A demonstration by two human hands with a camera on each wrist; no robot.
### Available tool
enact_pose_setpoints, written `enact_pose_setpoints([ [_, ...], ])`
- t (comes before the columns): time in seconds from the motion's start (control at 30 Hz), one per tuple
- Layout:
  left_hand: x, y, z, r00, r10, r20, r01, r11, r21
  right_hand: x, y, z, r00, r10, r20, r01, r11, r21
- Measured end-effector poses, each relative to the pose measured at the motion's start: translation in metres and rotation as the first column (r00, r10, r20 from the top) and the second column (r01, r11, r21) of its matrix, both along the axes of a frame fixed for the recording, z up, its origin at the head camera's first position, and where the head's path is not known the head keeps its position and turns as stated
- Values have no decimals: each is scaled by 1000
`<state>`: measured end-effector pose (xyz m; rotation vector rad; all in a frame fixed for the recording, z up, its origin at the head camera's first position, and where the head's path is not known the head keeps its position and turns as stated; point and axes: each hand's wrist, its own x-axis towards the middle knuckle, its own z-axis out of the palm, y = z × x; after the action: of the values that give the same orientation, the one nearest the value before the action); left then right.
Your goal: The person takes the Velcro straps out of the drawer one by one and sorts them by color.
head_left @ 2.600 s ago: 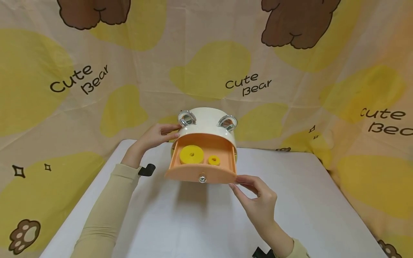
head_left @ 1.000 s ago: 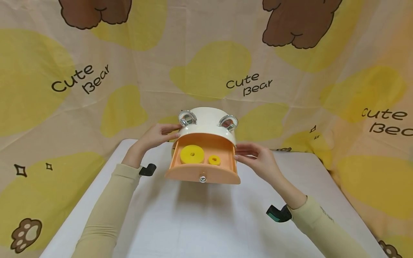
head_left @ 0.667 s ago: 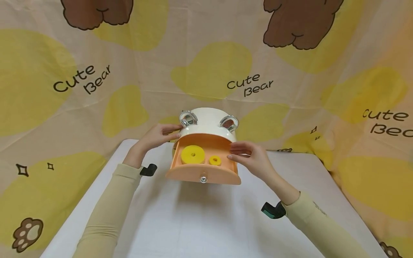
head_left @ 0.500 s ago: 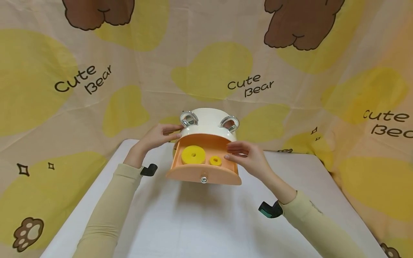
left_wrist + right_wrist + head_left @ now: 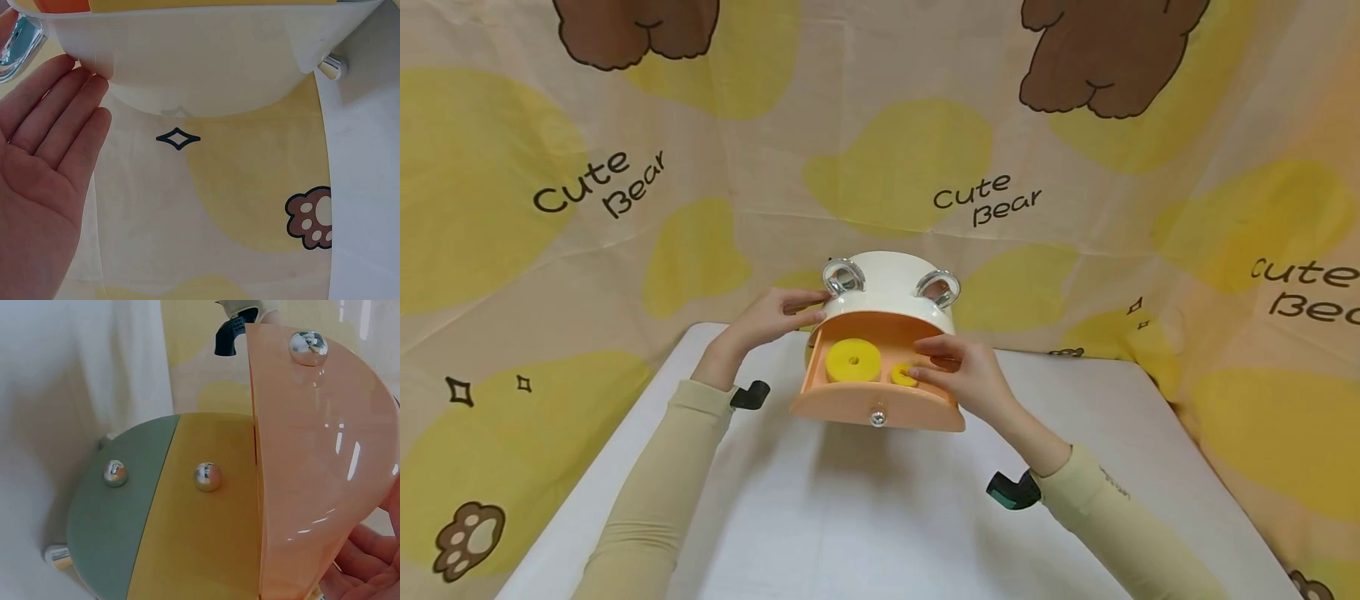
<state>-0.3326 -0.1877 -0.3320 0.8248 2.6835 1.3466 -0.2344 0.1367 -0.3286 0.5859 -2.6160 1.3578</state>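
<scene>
A white cabinet (image 5: 887,279) with chrome ear-shaped loops stands on the table, its peach top drawer (image 5: 880,404) pulled out. In the drawer lie a large yellow disc (image 5: 838,367) with a small centre hole and, to its right, a small yellow ring (image 5: 898,379). My right hand (image 5: 973,379) reaches in over the drawer's right side, thumb tip at the small ring and fingers apart from the thumb behind it. With straight fingers, my left hand (image 5: 767,317) touches the cabinet's left side by the ear; the left wrist view shows its palm (image 5: 37,181) beside the white wall.
Below the peach drawer, the right wrist view shows a yellow drawer front (image 5: 194,544) and a green drawer front (image 5: 119,519), both closed, with round chrome knobs. A white-covered table (image 5: 850,525) holds the cabinet. Bear-printed cloth (image 5: 880,167) hangs close behind it.
My right hand let go of the drawer front's right corner, rose beside the drawer, then moved left into it to the small ring. My left hand stays at the cabinet's side.
</scene>
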Motion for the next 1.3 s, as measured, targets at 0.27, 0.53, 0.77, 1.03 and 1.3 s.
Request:
enact_pose_setpoints([
  [0.27, 2, 0, 1, 1000, -3, -9, 3, 1000, -4, 2, -4, -2, 999, -43, 17, 42, 996, 73],
  [0.53, 1, 0, 2, 1000, 3, -8, -3, 1000, 0, 3, -6, -2, 998, -55, -24, 58, 987, 148],
  [0.77, 1, 0, 1, 1000, -2, -15, 2, 1000, -3, 1, -8, -2, 998, -53, -25, 57, 983, 174],
  [1.03, 0, 0, -1, 1000, -14, -18, 14, 1000, 19, 0, -8, -2, 998, -64, 9, 60, 977, 202],
  [1.3, 0, 0, -1, 1000, -8, -20, 9, 1000, 12, 0, -10, -1, 998, -63, -24, 67, 964, 257],
])
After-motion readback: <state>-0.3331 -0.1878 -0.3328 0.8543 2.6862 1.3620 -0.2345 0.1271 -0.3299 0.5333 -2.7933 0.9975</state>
